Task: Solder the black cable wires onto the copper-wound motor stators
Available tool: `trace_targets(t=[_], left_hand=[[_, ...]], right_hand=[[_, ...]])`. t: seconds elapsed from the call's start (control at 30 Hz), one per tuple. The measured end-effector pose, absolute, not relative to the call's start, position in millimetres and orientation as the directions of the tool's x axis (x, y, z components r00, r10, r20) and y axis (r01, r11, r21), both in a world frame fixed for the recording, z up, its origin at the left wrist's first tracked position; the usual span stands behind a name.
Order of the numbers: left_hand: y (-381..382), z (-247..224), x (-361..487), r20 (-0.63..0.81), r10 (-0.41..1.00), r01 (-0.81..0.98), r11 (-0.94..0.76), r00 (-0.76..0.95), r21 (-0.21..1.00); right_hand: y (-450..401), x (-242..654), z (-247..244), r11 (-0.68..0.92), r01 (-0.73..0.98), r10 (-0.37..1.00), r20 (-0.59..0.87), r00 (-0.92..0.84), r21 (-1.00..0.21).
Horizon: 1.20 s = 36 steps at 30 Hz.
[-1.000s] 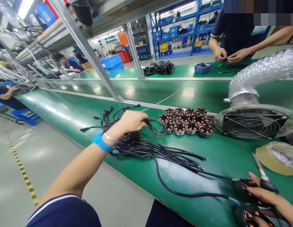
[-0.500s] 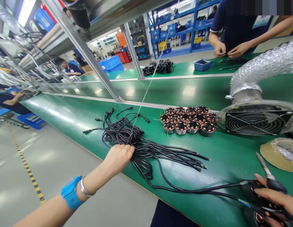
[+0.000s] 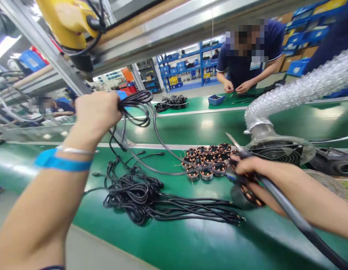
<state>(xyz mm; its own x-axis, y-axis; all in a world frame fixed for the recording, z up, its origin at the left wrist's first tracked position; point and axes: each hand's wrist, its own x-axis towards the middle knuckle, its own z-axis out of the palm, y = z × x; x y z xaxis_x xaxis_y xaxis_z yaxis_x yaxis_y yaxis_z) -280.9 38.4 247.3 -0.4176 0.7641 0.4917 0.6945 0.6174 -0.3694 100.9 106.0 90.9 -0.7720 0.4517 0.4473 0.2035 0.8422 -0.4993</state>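
My left hand [image 3: 98,114] is raised above the bench, closed around a looped black cable [image 3: 138,98]. That cable runs down and right toward my right hand [image 3: 248,176]. In my right hand are a soldering iron [image 3: 241,150], its tip pointing up and left, and copper-wound stators [image 3: 244,197], blurred; how many is unclear. A tangled pile of black cables [image 3: 131,191] lies on the green bench below my left hand, with stripped ends toward the right. Several stators [image 3: 206,161] stand grouped behind the pile.
A fume fan [image 3: 278,153] with a silver duct [image 3: 292,82] stands at the right. A metal frame [image 3: 56,48] crosses the upper left. Across the bench, a person [image 3: 247,60] works beside a small blue tray [image 3: 216,99] and a cable heap [image 3: 172,103].
My left hand has risen from the cable pile with a looped cable. My right hand has moved up and left with the stators, and now also holds the soldering iron. The view has shifted.
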Motion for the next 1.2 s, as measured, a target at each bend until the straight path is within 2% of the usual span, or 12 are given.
trace_targets(t=[0.07,0.17,0.27,0.43,0.6,0.73,0.83,0.97,1.1,1.2], left_hand=[[94.6,240.6,-296.2,0.522,0.732,0.747,0.62,-0.438,-0.242],[163.3,212.0,-310.0,0.54,0.718,0.786,0.598,-0.44,-0.155],[202.2,166.3,-315.8,0.439,0.799,0.856,0.504,-0.41,-0.119],[193.2,101.8,-342.3,0.309,0.847,0.876,0.476,-0.432,-0.079],[137.9,83.7,-384.3,0.184,0.833,0.84,0.539,-0.521,-0.062],[116.3,71.0,-373.0,0.024,0.887,0.887,0.462,-0.462,-0.004],[112.4,59.7,-330.2,-0.08,0.954,0.951,0.296,-0.289,0.09],[111.8,53.6,-264.4,-0.122,0.992,0.987,0.039,-0.02,0.158],[115.5,53.7,-232.6,-0.143,0.977,0.984,-0.141,0.156,0.11],[121.1,49.3,-236.3,-0.171,0.962,0.977,-0.21,0.211,0.025]], right_hand=[[137.1,61.5,112.1,0.856,0.271,0.462,0.416,-0.783,-0.441],[195.4,0.5,125.1,0.828,0.433,0.55,0.37,-0.749,-0.355],[251.8,-50.9,116.9,0.759,0.584,0.651,0.307,-0.694,-0.288],[318.6,-88.3,74.8,0.552,0.805,0.834,0.132,-0.536,-0.218],[347.3,-79.9,45.3,0.372,0.916,0.927,0.0,-0.376,-0.148],[349.0,-74.4,51.8,0.348,0.935,0.935,-0.048,-0.352,-0.066],[340.9,-79.8,73.5,0.422,0.906,0.904,-0.069,-0.422,-0.004],[308.7,-79.3,105.7,0.571,0.818,0.818,-0.13,-0.56,0.071],[246.3,-39.7,117.3,0.682,0.721,0.73,-0.167,-0.663,0.12],[197.0,8.8,113.3,0.765,0.632,0.643,-0.091,-0.761,0.121]])
